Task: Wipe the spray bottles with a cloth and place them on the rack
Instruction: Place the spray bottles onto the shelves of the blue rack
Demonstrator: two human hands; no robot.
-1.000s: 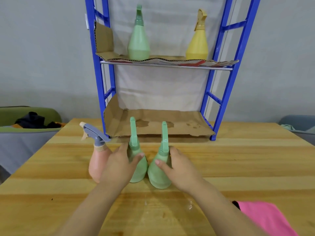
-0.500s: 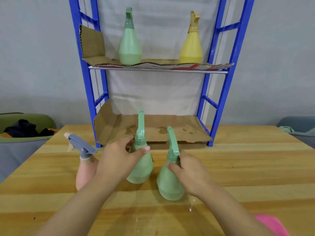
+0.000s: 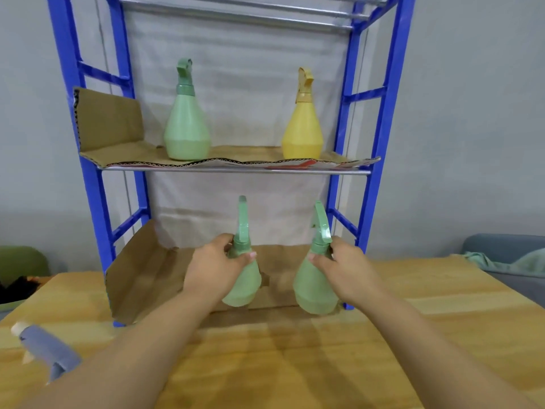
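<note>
Gripping the necks of the left green bottle [image 3: 244, 286] and right green bottle [image 3: 312, 292], the left hand [image 3: 213, 268] and right hand [image 3: 349, 271] hold them upright at the front of the bottom shelf of the blue rack [image 3: 380, 143], below a yellow bottle [image 3: 303, 131].

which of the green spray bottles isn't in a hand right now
The green spray bottle on the rack shelf, left of the yellow spray bottle. The left hand grips the left green bottle by its neck, the right hand the right green bottle.
</note>
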